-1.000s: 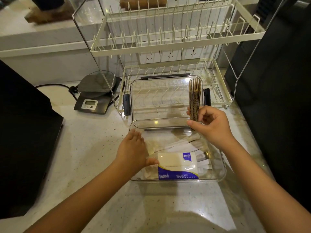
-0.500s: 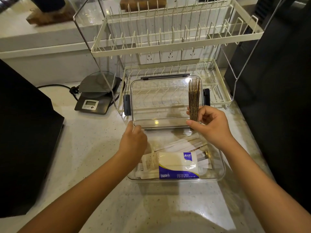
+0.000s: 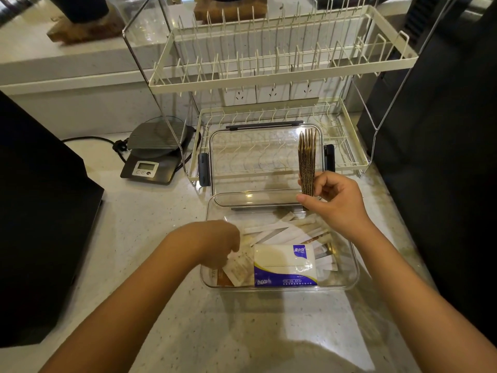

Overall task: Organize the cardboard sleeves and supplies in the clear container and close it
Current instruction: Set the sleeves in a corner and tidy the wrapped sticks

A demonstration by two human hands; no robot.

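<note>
A person's right hand [image 3: 334,201] holds a bundle of brown cardboard sleeves [image 3: 307,160] upright above the far right corner of a clear container [image 3: 353,265] on a pale speckled worktop [image 3: 161,238], its grip clamped on the lower end of the bundle between thumb and fingers. The left hand [image 3: 217,242] reaches into the left side of the container, knuckles up and fingers curled down among small paper packets [image 3: 238,270]; the fingertips are hidden, so whether its grip is closed on anything cannot be told.

Inside the container, a white and blue tissue pack [image 3: 285,265] lies against the near wall, with long white paper-wrapped sticks [image 3: 279,228] scattered behind it. The container's clear lid [image 3: 252,157], fitted with dark latches, sits just behind it, tilted up with its near edge on the container's far rim and its far edge against the lower tier of a cream wire dish rack [image 3: 269,79]. A dark kitchen scale [image 3: 150,162] with a small display stands to the left of the rack, its cord trailing across the worktop. Dark appliances flank the scene on both sides.
</note>
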